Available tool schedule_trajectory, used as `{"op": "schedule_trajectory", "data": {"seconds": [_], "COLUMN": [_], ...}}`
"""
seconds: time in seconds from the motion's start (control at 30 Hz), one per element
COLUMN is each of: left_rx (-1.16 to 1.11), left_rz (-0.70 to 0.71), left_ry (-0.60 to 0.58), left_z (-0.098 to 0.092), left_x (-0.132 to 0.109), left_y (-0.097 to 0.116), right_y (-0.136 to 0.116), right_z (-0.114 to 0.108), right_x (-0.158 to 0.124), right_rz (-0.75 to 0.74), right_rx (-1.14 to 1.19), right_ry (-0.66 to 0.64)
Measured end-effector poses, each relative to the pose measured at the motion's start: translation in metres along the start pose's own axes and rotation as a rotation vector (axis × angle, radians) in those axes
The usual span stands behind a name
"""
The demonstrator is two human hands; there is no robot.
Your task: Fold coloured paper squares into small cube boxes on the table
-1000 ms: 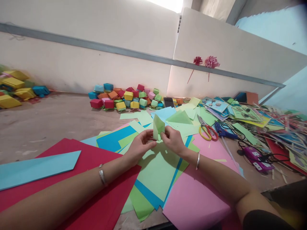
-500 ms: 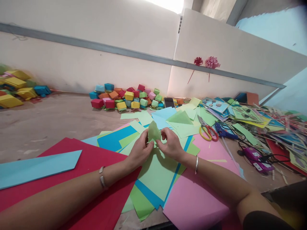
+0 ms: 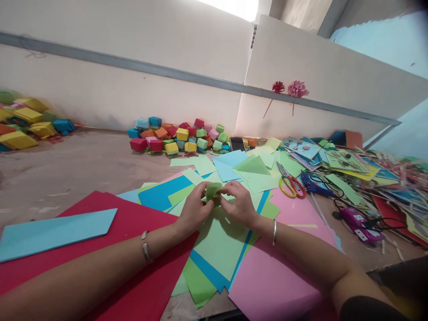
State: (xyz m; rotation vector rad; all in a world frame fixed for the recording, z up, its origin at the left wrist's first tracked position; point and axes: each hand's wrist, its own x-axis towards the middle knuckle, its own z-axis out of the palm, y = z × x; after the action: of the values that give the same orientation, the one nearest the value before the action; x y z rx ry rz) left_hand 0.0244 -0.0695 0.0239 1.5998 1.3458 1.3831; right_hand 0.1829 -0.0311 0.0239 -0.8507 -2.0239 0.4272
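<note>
Both my hands pinch a small folded piece of light green paper (image 3: pixel 213 191) just above a pile of coloured sheets. My left hand (image 3: pixel 194 209) grips its left side with curled fingers. On its right side my right hand (image 3: pixel 238 203) has thumb and fingers closed. Under the hands lie green sheets (image 3: pixel 220 240), blue sheets (image 3: pixel 160 194), a pink sheet (image 3: pixel 270 276) and a large red sheet (image 3: pixel 110 249).
A heap of small coloured paper boxes (image 3: pixel 180 136) sits by the far wall, more yellow boxes (image 3: pixel 23 125) at far left. Scissors (image 3: pixel 289 183), a blue glue gun (image 3: pixel 314 183), a purple device with cable (image 3: pixel 361 223) and cluttered cards (image 3: pixel 344 160) lie to the right. A phone (image 3: pixel 237 143) lies behind.
The green paper piece, held upright a second ago, has been brought down and pressed smaller between both hands, which moved lower and closer together.
</note>
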Motion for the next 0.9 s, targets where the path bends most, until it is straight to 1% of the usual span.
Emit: {"op": "schedule_trajectory", "data": {"seconds": [0.1,0.2,0.27,0.37,0.47,0.5,0.57,0.7,0.8,0.9], "left_rx": [0.046,0.047,0.056,0.062,0.058,0.058,0.027,-0.141,-0.18,-0.181], "left_rz": [0.023,0.065,0.087,0.098,0.096,0.087,0.034,-0.094,-0.114,-0.126], "left_ry": [-0.004,-0.003,-0.004,-0.006,-0.003,-0.007,-0.009,-0.004,-0.035,-0.061], "left_z": [-0.001,-0.002,-0.002,-0.002,-0.001,-0.001,0.0,0.001,0.001,0.001], "left_x": [0.001,0.002,0.003,0.002,0.001,0.001,0.0,-0.002,-0.001,-0.001], "left_y": [-0.001,-0.002,-0.002,-0.002,-0.002,-0.001,-0.001,0.001,0.001,0.002], "right_y": [0.0,-0.001,-0.002,-0.002,-0.002,-0.002,-0.001,0.0,0.001,0.002], "right_z": [0.001,0.001,0.001,0.002,0.003,0.003,0.003,0.001,-0.001,-0.001], "right_x": [0.0,-0.001,-0.001,-0.002,-0.003,-0.003,-0.002,0.003,0.006,0.007], "right_rz": [0.06,0.156,0.194,0.158,0.064,0.05,0.075,0.237,0.339,0.371], "right_rx": [-0.012,0.006,0.01,-0.03,-0.056,-0.056,-0.05,0.001,0.067,0.112], "right_ry": [-0.003,-0.012,-0.004,0.031,-0.014,-0.036,-0.051,0.004,0.034,0.038]}}
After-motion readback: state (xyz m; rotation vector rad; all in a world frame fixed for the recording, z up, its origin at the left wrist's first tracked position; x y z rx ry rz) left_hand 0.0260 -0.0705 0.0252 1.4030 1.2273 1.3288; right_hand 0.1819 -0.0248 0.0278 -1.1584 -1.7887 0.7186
